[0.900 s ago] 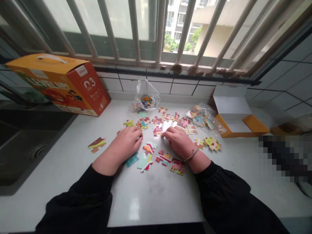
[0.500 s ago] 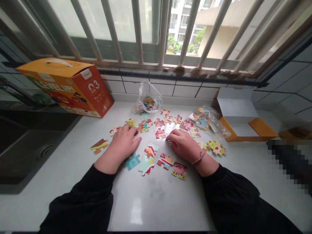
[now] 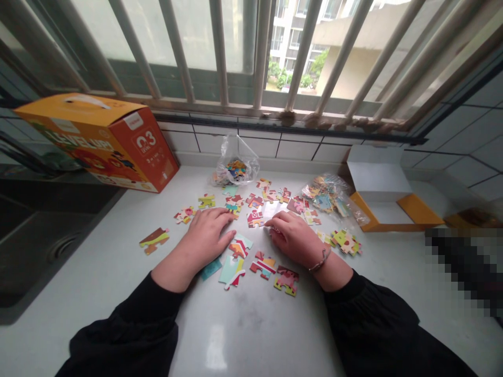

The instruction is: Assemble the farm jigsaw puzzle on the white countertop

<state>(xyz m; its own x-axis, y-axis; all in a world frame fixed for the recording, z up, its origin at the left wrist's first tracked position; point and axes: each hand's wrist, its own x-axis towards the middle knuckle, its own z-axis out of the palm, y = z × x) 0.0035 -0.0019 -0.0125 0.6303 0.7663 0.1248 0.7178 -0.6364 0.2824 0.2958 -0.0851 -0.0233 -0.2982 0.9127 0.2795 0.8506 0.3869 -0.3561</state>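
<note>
Jigsaw pieces (image 3: 231,272) spread loose

They lay scattered mid-counter, around both hands. Left hand (image 3: 205,236): palm down, thumb apart from fingers, no grasp visible. Right hand (image 3: 294,234): fingers curled, tips just right of the red barn piece (image 3: 254,218); could not tell whether anything was pinched beneath. Judged light, stiff card, apt to slide on the smooth counter (image 3: 255,330); best taken by opposite edges, sparing tabs.

Puzzle pieces (image 3: 286,281) on counter (image 3: 255,337)
</note>
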